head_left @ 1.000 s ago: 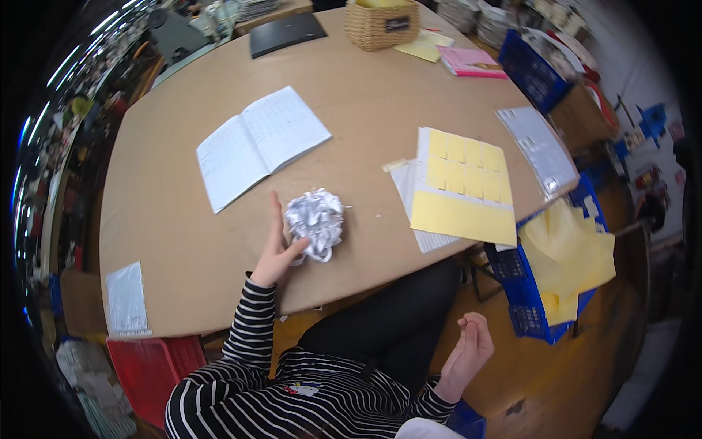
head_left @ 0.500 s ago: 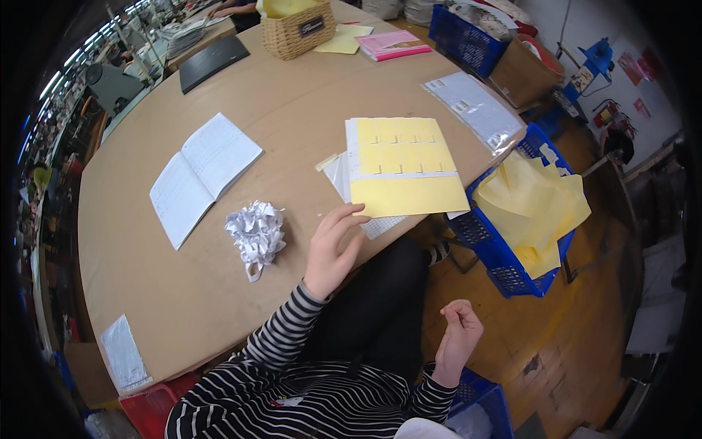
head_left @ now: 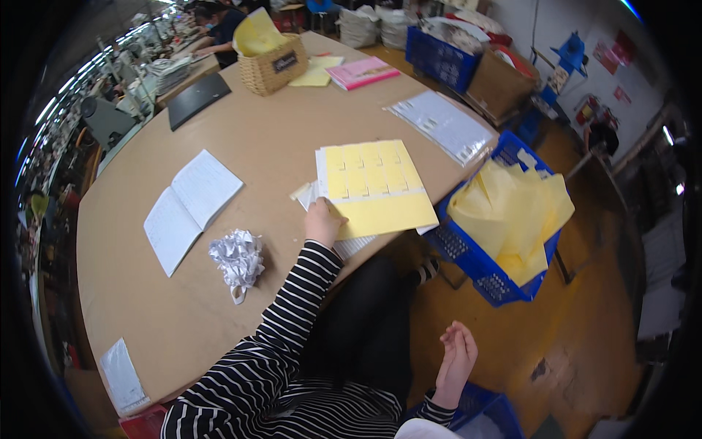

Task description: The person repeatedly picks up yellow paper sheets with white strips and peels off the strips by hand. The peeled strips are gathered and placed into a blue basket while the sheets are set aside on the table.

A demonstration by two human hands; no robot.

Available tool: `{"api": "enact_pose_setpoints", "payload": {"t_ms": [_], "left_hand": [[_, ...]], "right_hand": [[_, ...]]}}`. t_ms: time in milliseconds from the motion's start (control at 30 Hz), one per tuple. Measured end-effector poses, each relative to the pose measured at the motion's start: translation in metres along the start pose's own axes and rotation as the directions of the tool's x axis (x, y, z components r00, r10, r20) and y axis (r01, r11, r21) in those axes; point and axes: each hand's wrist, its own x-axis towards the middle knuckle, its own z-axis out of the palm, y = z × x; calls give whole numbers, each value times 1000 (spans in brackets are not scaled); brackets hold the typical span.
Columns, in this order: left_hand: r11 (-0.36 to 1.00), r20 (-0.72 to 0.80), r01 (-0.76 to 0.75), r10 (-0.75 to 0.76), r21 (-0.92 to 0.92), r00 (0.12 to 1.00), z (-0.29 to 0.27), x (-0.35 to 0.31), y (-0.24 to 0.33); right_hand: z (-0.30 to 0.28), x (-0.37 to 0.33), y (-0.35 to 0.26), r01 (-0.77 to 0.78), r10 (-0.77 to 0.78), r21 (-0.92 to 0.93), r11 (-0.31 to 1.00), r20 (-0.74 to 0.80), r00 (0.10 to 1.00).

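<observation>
A stack of yellow label sheets [head_left: 380,214] with rows of small cut marks lies near the table's right front edge, over white papers [head_left: 354,246]. My left hand [head_left: 322,222] is closed at the stack's left edge, thumb over the yellow top sheet and the other fingers curled by the border; their tips are partly hidden. My right hand [head_left: 456,358] hangs off the table above the floor, fingers stretched upward and nothing visible in it. Left of my left arm sits a bunch of crumpled white paper strips [head_left: 238,262]. An open notebook [head_left: 193,208] with handwriting lies farther left.
A blue plastic crate [head_left: 477,267] full of yellow sheets [head_left: 512,212] stands against the table's right side. Toward the back are a wicker basket [head_left: 272,69], a pink booklet [head_left: 362,72], a black folder [head_left: 199,99] and plastic-covered papers [head_left: 442,124]. A person [head_left: 219,33] sits beyond.
My left hand has moved from hovering with spread fingers to closing on the yellow stack's left edge. My right hand's fingers have straightened from a pinch. The whole view has shifted slightly.
</observation>
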Motion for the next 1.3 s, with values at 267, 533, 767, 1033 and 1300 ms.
{"api": "enact_pose_setpoints", "payload": {"t_ms": [267,533,767,1033,1300], "left_hand": [[954,146,179,-218,239,965,-23,13,15],[922,-97,-115,84,-370,992,-29,8,19],[500,-179,-207,103,-841,978,-79,19,71],[107,-75,-86,99,-991,992,-104,-28,95],[690,239,-133,416,-711,877,-51,-152,116]], "right_hand": [[3,8,0,10,-14,60,998,58,998],[6,5,-2,1,-4,32,1000,90,996],[0,1,1,-10,9,23,1000,52,999],[2,4,-8,487,-483,-81,870,61,873],[10,6,-63,775,-853,-632,18,394,341]]}}
